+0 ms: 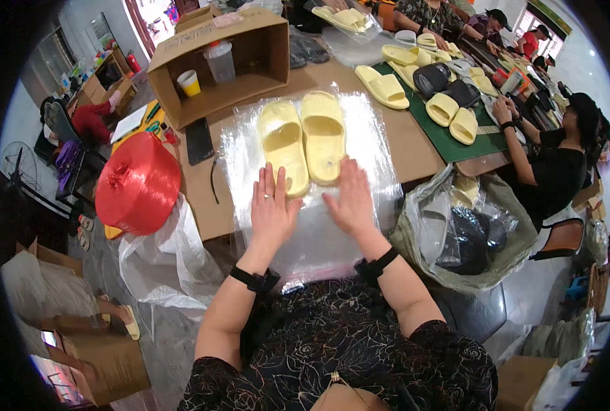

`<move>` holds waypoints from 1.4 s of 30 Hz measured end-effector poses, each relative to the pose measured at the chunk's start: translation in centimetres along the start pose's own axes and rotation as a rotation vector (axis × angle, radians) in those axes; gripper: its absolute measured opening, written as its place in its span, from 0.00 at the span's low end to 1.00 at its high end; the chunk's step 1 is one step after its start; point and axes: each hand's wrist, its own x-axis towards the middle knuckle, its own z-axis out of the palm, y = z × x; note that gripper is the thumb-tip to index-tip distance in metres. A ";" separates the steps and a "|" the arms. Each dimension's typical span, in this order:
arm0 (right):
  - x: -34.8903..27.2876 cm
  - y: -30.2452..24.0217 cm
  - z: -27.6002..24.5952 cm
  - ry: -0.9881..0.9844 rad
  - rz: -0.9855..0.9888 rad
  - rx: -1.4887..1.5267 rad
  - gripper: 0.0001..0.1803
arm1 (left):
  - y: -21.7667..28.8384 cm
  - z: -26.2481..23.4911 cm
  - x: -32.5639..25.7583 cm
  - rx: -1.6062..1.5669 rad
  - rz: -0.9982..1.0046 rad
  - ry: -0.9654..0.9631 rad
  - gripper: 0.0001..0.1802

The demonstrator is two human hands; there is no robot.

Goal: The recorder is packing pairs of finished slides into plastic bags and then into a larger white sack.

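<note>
A pair of pale yellow slide slippers lies side by side on clear plastic bags [312, 240] at the table's front edge. The left slipper [286, 147] and the right slipper [324, 144] have their straps at the far end and heels toward me. My left hand [275, 212] is open, its straight fingertips at the left slipper's heel. Beside the right slipper's heel, my right hand [351, 198] lies flat and open, fingers pointing away from me. Whether the slippers are inside the top bag or just on it, I cannot tell.
An open cardboard box [264, 58] with cups stands far left, near a phone [199, 141] and a red twine roll [139, 183]. More slippers [384, 88] lie far right. A sack of bagged slippers [415, 236] stands right, near a seated co-worker [558, 154].
</note>
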 end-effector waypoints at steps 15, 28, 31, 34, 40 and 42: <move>3.2 -3.5 -4.7 0.173 -0.043 0.166 0.43 | -0.6 0.1 -0.3 -0.003 0.001 -0.006 0.41; 0.9 1.6 -1.0 0.032 -0.034 0.017 0.37 | -0.4 0.1 -0.1 -0.007 0.002 0.003 0.43; -0.5 6.3 -0.9 0.036 0.085 -0.155 0.34 | -0.6 0.1 -0.2 -0.027 0.001 0.003 0.43; -1.4 7.6 -2.0 0.055 0.095 -0.154 0.32 | -0.6 0.1 -0.3 -0.039 -0.014 -0.014 0.43; 2.1 -0.6 -6.1 0.180 -0.010 0.020 0.34 | -0.2 -0.4 -0.3 -0.038 -0.033 -0.022 0.43; 2.9 -3.8 -4.5 0.100 -0.158 0.178 0.36 | -0.3 -0.3 -0.5 -0.031 -0.016 -0.016 0.43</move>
